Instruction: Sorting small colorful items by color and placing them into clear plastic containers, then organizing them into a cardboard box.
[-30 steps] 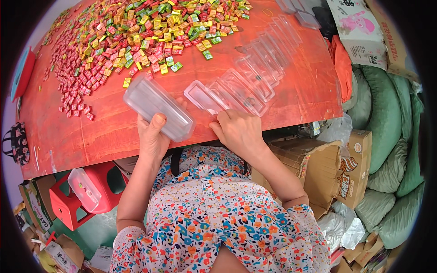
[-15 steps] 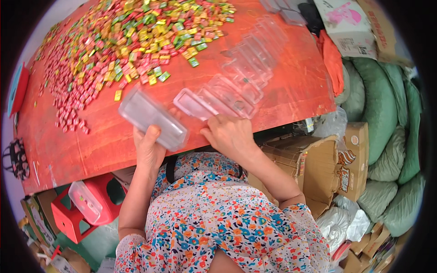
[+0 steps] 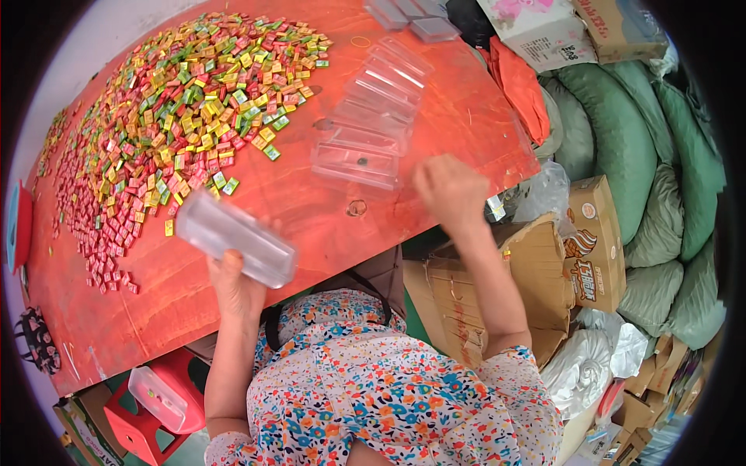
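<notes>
My left hand (image 3: 235, 284) grips a clear rectangular plastic box (image 3: 235, 239) over the near edge of the red table (image 3: 311, 217). My right hand (image 3: 449, 189) is raised near the table's right edge with fingers curled and nothing visible in it. A row of clear plastic lids or boxes (image 3: 371, 128) lies just left of it. A large heap of small red, yellow and green wrapped candies (image 3: 171, 124) covers the table's left and far part.
Green sacks (image 3: 629, 155) and cardboard boxes (image 3: 590, 241) crowd the right side. A red stool (image 3: 148, 419) carrying a clear box (image 3: 158, 398) stands under the table at lower left. More clear boxes (image 3: 412, 15) sit at the far edge.
My right hand left the row of clear boxes and swung right toward the table's edge. My left hand keeps hold of the clear box. The view shifted slightly.
</notes>
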{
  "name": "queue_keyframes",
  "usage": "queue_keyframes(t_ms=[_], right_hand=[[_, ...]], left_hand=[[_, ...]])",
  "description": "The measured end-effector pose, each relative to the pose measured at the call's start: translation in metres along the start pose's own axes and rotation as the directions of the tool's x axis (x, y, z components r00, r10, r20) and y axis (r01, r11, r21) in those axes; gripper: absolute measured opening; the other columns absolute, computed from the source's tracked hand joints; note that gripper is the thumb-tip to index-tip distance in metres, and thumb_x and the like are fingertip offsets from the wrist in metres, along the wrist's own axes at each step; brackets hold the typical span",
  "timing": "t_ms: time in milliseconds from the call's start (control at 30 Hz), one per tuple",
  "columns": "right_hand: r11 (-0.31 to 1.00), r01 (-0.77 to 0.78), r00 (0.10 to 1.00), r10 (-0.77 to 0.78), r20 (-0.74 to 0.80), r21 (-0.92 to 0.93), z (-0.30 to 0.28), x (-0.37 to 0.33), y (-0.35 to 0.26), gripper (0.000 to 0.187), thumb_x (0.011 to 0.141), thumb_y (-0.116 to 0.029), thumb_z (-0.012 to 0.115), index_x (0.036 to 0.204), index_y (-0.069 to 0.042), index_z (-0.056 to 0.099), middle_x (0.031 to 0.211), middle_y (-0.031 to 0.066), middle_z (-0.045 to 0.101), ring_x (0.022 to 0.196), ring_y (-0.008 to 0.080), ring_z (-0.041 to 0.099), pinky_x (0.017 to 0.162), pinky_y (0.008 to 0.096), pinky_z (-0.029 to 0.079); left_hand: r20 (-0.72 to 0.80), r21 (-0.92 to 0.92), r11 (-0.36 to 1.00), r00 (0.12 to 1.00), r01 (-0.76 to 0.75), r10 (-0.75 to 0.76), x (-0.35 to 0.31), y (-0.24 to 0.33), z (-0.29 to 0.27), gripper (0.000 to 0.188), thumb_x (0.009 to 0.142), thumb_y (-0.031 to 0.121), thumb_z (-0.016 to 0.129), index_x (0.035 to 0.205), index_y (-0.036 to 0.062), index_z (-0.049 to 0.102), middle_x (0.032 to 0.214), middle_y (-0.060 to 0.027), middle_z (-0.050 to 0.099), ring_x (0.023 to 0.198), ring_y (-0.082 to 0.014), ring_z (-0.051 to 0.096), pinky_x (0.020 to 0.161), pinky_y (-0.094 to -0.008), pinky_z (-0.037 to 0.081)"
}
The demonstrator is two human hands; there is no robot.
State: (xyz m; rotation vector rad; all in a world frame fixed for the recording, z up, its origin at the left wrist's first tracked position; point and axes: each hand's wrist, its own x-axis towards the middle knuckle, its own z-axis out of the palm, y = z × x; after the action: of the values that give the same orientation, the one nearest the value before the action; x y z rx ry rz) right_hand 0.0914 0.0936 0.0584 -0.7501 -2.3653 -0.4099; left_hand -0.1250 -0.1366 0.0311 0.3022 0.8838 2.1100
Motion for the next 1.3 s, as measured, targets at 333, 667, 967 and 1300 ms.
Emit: queue_keyframes(t_ms=[333, 667, 967, 1300], right_hand=[[0.947, 0.041, 0.998, -0.025, 0.054, -0.318, 0.042, 0.0, 0.114, 0.022, 0.08, -0.019, 0.066, 0.066, -0.011, 0.051, 0.062, 0.0044, 0.056, 0.054, 0.0209, 0.061, 0.046, 0.0335, 0.048], [0.642, -0.449, 0.886, 0.229, 0.404, 0.622, 0.002, 0.003, 0.036, 0.02, 0.082, -0.024, 0.073, 0.09, -0.005, 0.07, 0.08, 0.0081, 0.069, 0.073, 0.0152, 0.066, 0.065, 0.0271, 0.05], [-0.111, -0.731, 0.68, -0.042, 0.732, 0.673, -0.037, -0.02, -0.035, 0.013, 0.084, -0.015, 0.075, 0.089, -0.003, 0.072, 0.07, 0.0003, 0.065, 0.065, 0.0052, 0.061, 0.056, 0.0216, 0.047], [0.207, -0.586, 0.794, 0.343, 0.502, 0.784, -0.034, -0.011, 0.003, 0.007, 0.086, -0.006, 0.064, 0.085, 0.0, 0.068, 0.073, -0.0005, 0.065, 0.062, 0.0053, 0.056, 0.055, 0.0227, 0.045]], left_hand=[[0.183, -0.028, 0.987, 0.971, 0.159, -0.151, 0.026, -0.04, 0.049, 0.072, 0.075, 0.031, 0.084, 0.127, -0.0005, 0.045, 0.119, -0.0144, 0.059, 0.11, -0.0311, 0.062, 0.098, -0.0526, 0.052], [0.202, 0.033, 0.971, 0.95, 0.235, -0.237, 0.026, -0.07, 0.058, 0.069, 0.076, 0.018, 0.082, 0.13, 0.0053, 0.041, 0.116, -0.0131, 0.061, 0.106, -0.0285, 0.063, 0.093, -0.0464, 0.053], [0.253, 0.129, 0.96, 0.928, 0.248, -0.273, 0.017, -0.087, 0.074, 0.069, 0.075, 0.018, 0.083, 0.129, 0.0041, 0.042, 0.115, -0.0126, 0.06, 0.106, -0.0253, 0.062, 0.09, -0.0397, 0.053], [0.197, 0.111, 0.969, 0.95, 0.223, -0.241, 0.029, -0.086, 0.085, 0.06, 0.077, 0.006, 0.079, 0.125, 0.0059, 0.042, 0.114, -0.0109, 0.059, 0.102, -0.0247, 0.064, 0.089, -0.041, 0.054]])
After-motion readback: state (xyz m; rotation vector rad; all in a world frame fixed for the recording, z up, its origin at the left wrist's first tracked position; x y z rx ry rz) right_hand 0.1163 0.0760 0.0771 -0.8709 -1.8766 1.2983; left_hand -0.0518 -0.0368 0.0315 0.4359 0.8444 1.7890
